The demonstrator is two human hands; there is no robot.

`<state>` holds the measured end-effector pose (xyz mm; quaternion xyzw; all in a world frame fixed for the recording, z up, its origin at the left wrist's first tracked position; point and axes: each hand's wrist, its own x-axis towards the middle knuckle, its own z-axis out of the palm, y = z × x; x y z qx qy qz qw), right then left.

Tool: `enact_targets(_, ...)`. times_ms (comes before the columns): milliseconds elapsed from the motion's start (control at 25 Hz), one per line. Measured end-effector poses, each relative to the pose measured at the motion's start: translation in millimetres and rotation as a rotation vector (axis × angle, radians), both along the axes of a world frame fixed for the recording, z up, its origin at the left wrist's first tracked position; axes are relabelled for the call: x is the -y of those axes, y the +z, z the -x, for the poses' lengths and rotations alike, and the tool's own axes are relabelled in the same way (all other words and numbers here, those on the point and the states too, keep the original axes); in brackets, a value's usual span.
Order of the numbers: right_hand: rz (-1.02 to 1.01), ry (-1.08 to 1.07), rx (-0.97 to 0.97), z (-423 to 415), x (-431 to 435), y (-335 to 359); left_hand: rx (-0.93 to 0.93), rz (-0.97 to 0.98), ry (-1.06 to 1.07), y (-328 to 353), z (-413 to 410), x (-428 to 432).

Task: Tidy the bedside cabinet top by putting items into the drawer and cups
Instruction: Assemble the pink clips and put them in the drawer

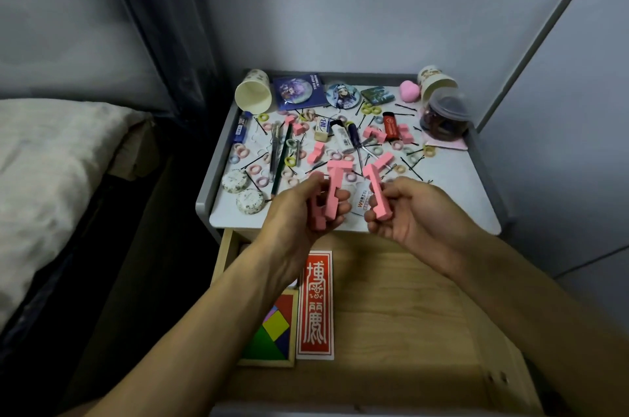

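drawer [408, 297] open | left hand [299, 212] grips pink blocks [331, 195] | right hand [412, 212] grips pink block [377, 193] | over cabinet edge [469, 229]

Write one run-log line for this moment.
left hand: grips pink T-shaped blocks | right hand: grips single pink T-shaped block | light wooden drawer: open

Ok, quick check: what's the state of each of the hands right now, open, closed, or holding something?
Left hand: closed, holding pink pieces.
Right hand: closed, holding one pink T-shaped piece.

Bedroom, bed [51, 161], bedside cabinet [442, 185]
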<state>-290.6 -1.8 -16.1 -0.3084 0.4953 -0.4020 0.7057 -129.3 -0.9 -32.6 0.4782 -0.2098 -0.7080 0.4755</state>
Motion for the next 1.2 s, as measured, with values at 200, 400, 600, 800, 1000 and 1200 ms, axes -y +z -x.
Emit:
enact_targets(200, 0.001, 0.007, -0.045, -8, -1, -10, 0.074, 0.024, -0.03, -11, 10, -5)
enact_targets(400, 0.018, 0.019, -0.106, 4, 3, -15, 0.054, 0.036, -0.045, -9, 18, -6)
enact_targets(600, 0.091, -0.005, -0.252, 4, 1, -20, 0.022, 0.055, -0.072, -10, 20, -10)
enact_targets(800, 0.208, -0.001, -0.405, 1, -3, -18, 0.072, 0.085, -0.146, -10, 23, -17)
enact_targets(1000, 0.243, 0.002, -0.409, 0, -2, -14, 0.198, 0.089, -0.144, -5, 18, -19)
enact_targets(1200, 0.394, 0.131, -0.582, 2, -1, -14, 0.213, 0.119, -0.121, 2, 7, -17)
